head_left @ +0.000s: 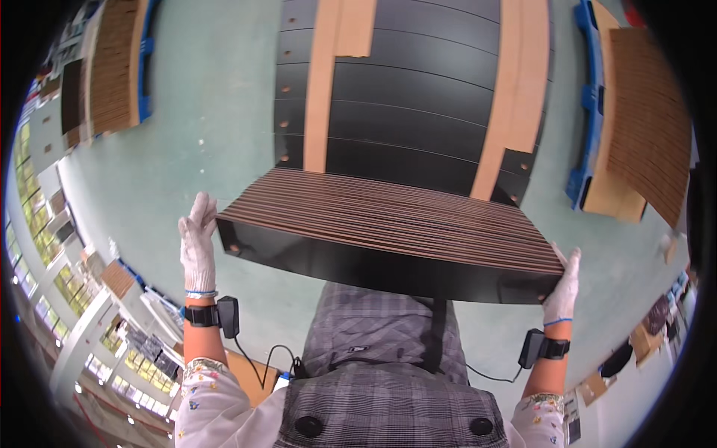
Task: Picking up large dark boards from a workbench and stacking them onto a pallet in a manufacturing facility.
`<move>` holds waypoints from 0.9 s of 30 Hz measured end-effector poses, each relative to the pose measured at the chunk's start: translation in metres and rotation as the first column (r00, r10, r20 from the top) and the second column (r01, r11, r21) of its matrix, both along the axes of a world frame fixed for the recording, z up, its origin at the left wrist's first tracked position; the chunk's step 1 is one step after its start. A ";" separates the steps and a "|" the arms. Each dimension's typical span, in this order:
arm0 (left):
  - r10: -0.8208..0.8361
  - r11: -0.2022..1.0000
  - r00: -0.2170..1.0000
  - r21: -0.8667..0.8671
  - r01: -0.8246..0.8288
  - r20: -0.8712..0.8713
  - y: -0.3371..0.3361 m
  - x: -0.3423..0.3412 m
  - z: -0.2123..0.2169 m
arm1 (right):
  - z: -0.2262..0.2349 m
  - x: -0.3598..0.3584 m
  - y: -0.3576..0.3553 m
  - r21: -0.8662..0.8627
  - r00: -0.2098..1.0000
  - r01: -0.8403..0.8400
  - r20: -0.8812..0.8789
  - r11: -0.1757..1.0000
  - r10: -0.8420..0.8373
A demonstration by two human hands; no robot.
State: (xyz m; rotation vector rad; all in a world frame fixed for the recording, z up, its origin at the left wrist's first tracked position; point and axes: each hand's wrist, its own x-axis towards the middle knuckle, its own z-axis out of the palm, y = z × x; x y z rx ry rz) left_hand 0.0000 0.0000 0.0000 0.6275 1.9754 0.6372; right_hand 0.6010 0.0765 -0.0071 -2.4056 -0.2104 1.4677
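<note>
A tight row of thin black boards (388, 224) with brown edges stands on edge right in front of me, its near black face toward me. At the left end is my left hand (197, 250) in a white knit glove, fingers stretched out along the boards' corner; whether it touches them I cannot tell. My right hand (562, 287), gloved the same way, lies flat against the right end of the row, fingers extended. Beyond the row, more black panels (411, 89) lie flat side by side, with tan strips (319, 97) across them.
Stacks of brown-edged boards stand on blue pallets at the far left (113, 67) and far right (646, 119). Pale green floor (216, 97) runs between them. Cartons (650, 340) sit at the lower right. A black cable (261, 366) hangs near my left forearm.
</note>
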 end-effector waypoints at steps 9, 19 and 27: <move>0.369 0.920 0.844 -0.281 -0.273 0.388 0.025 0.016 0.001 | -0.004 0.002 -0.005 -0.013 0.998 -0.012 -0.058 1.000 0.012; 0.445 0.888 0.779 -0.331 -0.319 0.443 0.020 0.007 -0.017 | 0.013 0.043 -0.019 0.065 0.951 -0.065 -0.297 0.996 0.082; 0.516 0.854 0.712 -0.344 -0.390 0.476 0.025 0.005 -0.004 | 0.036 0.066 0.000 0.220 0.990 -0.078 -0.099 0.972 0.102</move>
